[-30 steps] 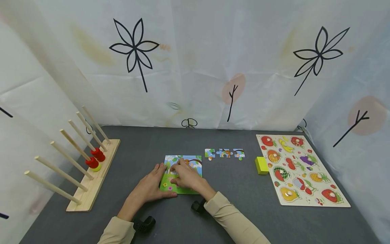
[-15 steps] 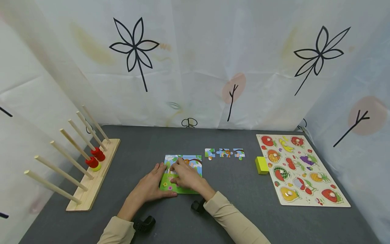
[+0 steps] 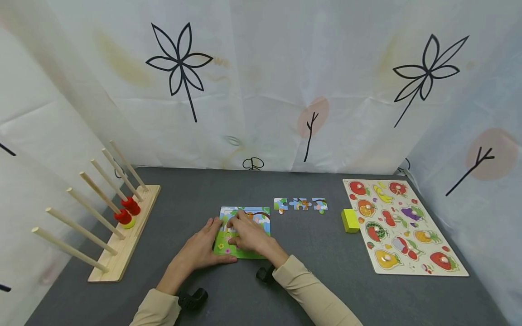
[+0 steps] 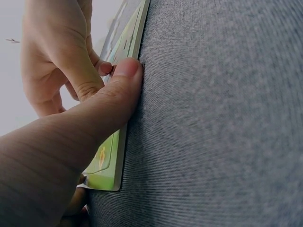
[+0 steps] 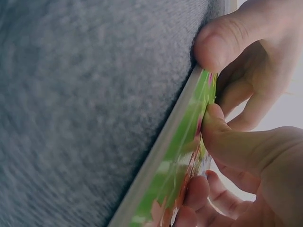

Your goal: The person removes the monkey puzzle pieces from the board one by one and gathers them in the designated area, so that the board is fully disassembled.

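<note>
A jigsaw puzzle (image 3: 248,255) in a thin tray lies on the table, showing a green meadow, flowers and blue sky. My left hand (image 3: 200,246) holds its near left corner, thumb along the front edge and fingers along the left side. In the left wrist view, the thumb (image 4: 128,68) rests against the tray's edge. My right hand (image 3: 250,235) is over the middle of the picture, its thumb and fingertips touching the surface (image 5: 182,142). What lies under those fingertips is hidden. Three loose puzzle pieces (image 3: 301,204) form a row beyond the tray's right corner.
At the left stands a wooden peg board (image 3: 134,244) with tall pegs and red and yellow rings. A fruit puzzle board (image 3: 401,240) lies at the right, with a yellow block (image 3: 350,221) at its left edge. A printed white curtain (image 3: 261,81) hangs behind.
</note>
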### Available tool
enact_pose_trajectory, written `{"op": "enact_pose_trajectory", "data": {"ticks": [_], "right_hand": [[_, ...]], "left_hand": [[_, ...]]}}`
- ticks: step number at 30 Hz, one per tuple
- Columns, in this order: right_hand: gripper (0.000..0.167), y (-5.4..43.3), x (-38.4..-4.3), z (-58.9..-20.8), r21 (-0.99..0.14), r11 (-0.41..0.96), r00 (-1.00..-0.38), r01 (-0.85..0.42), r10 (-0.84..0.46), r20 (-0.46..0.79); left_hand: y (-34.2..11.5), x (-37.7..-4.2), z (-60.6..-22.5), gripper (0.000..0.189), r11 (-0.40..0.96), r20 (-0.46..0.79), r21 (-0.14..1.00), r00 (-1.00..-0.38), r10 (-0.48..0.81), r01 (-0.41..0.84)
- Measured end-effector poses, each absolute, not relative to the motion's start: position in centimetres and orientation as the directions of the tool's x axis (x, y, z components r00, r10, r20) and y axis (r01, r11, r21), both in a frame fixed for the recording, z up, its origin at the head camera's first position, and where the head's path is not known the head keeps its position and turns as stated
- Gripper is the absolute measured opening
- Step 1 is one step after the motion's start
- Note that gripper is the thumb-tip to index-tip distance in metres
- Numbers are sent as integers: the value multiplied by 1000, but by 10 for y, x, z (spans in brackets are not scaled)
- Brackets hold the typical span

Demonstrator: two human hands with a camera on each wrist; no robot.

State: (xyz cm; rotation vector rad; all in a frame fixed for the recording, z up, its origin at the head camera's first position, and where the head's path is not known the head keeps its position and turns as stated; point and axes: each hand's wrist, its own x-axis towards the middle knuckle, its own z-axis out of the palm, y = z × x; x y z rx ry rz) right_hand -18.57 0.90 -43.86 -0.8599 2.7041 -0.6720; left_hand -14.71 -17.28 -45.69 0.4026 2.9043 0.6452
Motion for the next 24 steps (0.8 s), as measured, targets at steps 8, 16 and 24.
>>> {"op": "enact_pose_trajectory", "data": {"ticks": [8, 16, 24], "right_hand": [[44, 9, -187, -438, -481, 706, -784, -520, -618, -61], [52, 10, -185, -436, -489, 694, -771, -529, -634, -65], [57, 12, -185, -435, -521, 687, -778, -506, -625, -68]], "left_hand": [[-173, -147, -457, 123, 874, -69, 430, -957, 283, 227], [-173, -145, -456, 124, 879, -78, 422, -957, 278, 221], [-173, -146, -457, 125, 882, -81, 418, -958, 275, 218]]}}
